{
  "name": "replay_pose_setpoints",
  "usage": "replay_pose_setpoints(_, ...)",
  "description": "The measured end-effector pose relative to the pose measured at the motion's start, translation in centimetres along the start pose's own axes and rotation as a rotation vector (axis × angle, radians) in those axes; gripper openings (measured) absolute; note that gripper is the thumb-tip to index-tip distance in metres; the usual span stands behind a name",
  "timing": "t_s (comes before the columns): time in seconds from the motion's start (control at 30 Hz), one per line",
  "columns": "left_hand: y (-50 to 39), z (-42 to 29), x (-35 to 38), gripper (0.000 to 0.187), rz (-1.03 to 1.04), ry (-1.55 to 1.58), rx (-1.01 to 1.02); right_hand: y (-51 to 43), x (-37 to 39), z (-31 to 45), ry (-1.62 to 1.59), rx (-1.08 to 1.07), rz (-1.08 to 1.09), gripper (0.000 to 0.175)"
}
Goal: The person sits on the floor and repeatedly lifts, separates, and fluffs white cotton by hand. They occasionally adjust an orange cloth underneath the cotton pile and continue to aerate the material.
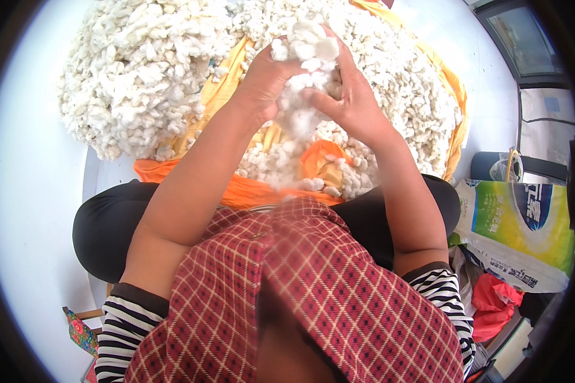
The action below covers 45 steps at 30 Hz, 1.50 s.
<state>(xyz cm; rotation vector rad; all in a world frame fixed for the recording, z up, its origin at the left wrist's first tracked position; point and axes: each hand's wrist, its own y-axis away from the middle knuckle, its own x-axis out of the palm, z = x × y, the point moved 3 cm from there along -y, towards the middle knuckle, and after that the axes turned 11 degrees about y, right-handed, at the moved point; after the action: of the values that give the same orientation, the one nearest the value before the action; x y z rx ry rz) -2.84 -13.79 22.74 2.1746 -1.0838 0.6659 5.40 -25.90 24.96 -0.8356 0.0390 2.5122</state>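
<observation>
Between my two hands is a clump of raw white cotton, with loose tufts rising above the fingers. My left hand grips it from the left, and its fingertips are buried in the fibre. From the other side my right hand holds the same clump, thumb pressed on its front. Beneath both hands more loose cotton lies on an orange cloth. A large heap of cotton stands to the left, and a wider spread of cotton covers the cloth at right.
At the right lie a printed woven sack, a red plastic bag and a dark blue cylindrical object. Black-framed glass is at the upper right. My black-trousered knees border the cloth. A wooden seat part shows at lower left.
</observation>
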Motion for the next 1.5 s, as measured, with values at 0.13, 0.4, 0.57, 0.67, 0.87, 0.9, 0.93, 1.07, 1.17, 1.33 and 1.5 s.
replay_pose_setpoints(0.13, -0.8, -0.8, -1.1, 0.055, 0.033, 0.072, 0.026, -0.4, -1.6, 0.4, -0.105, 0.025, 0.028, 0.079)
replay_pose_setpoints(0.4, -1.9, -3.0, -3.7, 0.046, 0.151, 0.369, -0.047, -0.8, -1.9, -0.2, -0.571, 0.121, -0.106, 0.055)
replay_pose_setpoints(0.57, -1.9, -3.9, -4.5, 0.046, 0.236, 0.491, -0.01, -1.2, -1.0, -1.7, -0.635, 0.254, -0.128, 0.032)
replay_pose_setpoints(0.67, -2.0, -6.0, -4.9, 0.059, 0.418, 0.615, -0.027, -1.2, -0.1, -2.6, -0.674, 0.329, -0.182, 0.023)
replay_pose_setpoints(0.87, -2.1, -12.3, -6.4, 0.052, 0.17, 0.355, 0.379, -1.2, 1.3, -3.8, -0.558, 0.352, -0.13, 0.019)
replay_pose_setpoints(0.9, -2.1, -13.6, -6.8, 0.052, 0.13, 0.308, 0.436, -1.2, 1.4, -4.0, -0.53, 0.362, -0.101, 0.019)
replay_pose_setpoints(0.93, -2.1, -15.1, -7.3, 0.052, 0.088, 0.26, 0.494, -1.2, 1.8, -4.2, -0.506, 0.366, -0.073, 0.019)
replay_pose_setpoints(1.07, -2.9, -22.5, -10.3, 0.05, 0.089, 0.205, 0.652, -1.0, 3.1, -4.8, -0.412, 0.372, 0.051, 0.02)
replay_pose_setpoints(1.17, -3.3, -28.0, -13.6, 0.047, -0.178, 0.154, 0.687, -0.6, 4.0, -4.8, -0.389, 0.371, 0.125, 0.021)
replay_pose_setpoints(1.33, -1.1, -31.8, -18.0, 0.05, -0.525, -0.564, 0.899, -0.4, 5.0, -4.9, -0.3, 0.384, 0.228, 0.022)
replay_pose_setpoints(1.5, -0.9, -31.0, -20.9, 0.072, -1.111, -1.736, 0.662, 0.0, 6.0, -5.0, -0.175, 0.299, 0.347, 0.025)
